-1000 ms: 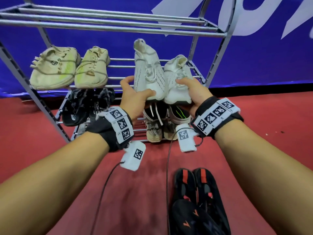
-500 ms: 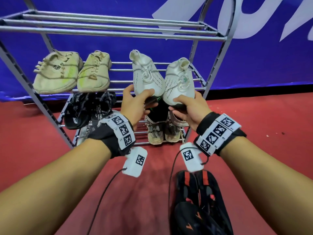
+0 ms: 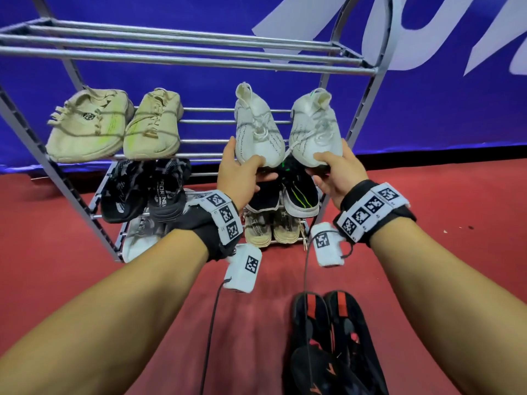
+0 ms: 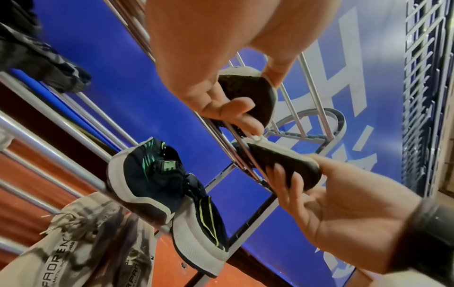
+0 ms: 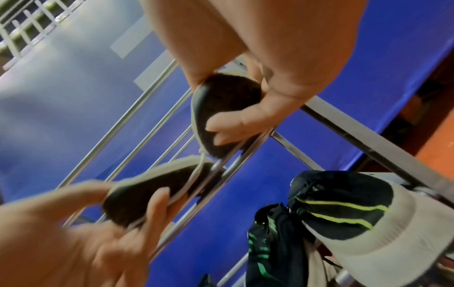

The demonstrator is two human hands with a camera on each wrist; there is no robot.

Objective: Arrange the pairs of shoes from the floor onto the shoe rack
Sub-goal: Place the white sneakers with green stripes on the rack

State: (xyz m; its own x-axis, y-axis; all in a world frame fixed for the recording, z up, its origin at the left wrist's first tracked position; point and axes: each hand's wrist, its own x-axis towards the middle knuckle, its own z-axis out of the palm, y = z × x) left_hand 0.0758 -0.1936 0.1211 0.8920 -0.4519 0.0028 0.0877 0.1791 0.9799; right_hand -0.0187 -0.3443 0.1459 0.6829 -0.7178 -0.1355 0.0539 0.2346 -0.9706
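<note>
A white knit pair lies on the right half of the rack's second shelf, heels toward the blue wall. My left hand grips the toe of the left white shoe, thumb on top and fingers under the dark sole. In the same way my right hand grips the toe of the right white shoe, with fingers curled under its sole. Both soles lie across the shelf bars in the wrist views. A black pair with red-orange marks sits on the red floor near me.
A beige pair fills the left half of the same shelf. Below it are a black-grey pair and a black pair with green stripes. A tan pair is on the lowest shelf. The top shelf holds no shoes.
The white shoes came down from a raised, tilted hold and now lie flat on the second shelf's bars. Both hands still hold the toes.
</note>
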